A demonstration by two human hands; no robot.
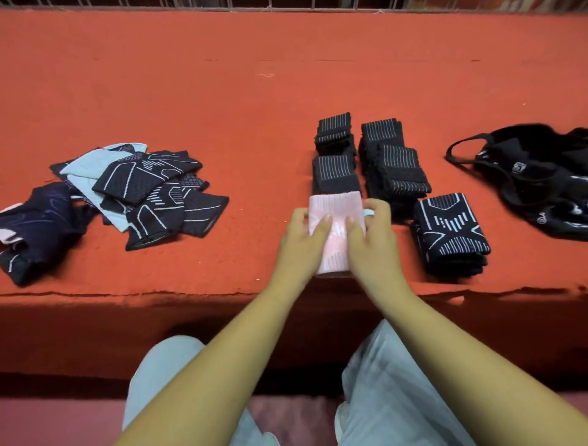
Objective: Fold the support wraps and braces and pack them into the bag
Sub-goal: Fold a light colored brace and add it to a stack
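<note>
Both bare hands worked at the near edge of the bench (254,95). The left grip (302,237) was closed narrowly over the 9 o'clock edge of the pink wrap (335,207), thumb laid on top and fingers curled round the side. The right grip (374,238) matched it on the 3 o'clock edge, thumb on top and fingers hooked over the far corner. The pink wrap lay flat on the bench between them, its far end showing ribbed knit.

The middle and near end of the pink wrap were largely covered by the thumbs and wrists. A small pale bit under the right fingertips could not be made out. How many layers the pink wrap had was unclear.

At 12 o'clock from the pink wrap stood the near striped stack (335,173), touching its far edge, with the far striped stack (334,133) behind. At 1 o'clock rose the tall striped stack (394,168). At 3 o'clock, just beside the right grip, sat the patterned stack (448,229). The black bag (541,178) lay slack at 2 o'clock, cut off by the frame edge. Well apart at 9 o'clock sprawled the loose pile (149,194) of unfolded braces, and beyond it the dark blue brace (38,223), also cut off. A wire fence (286,3) ran along the far side. Light trousers (391,398) showed below.
</note>
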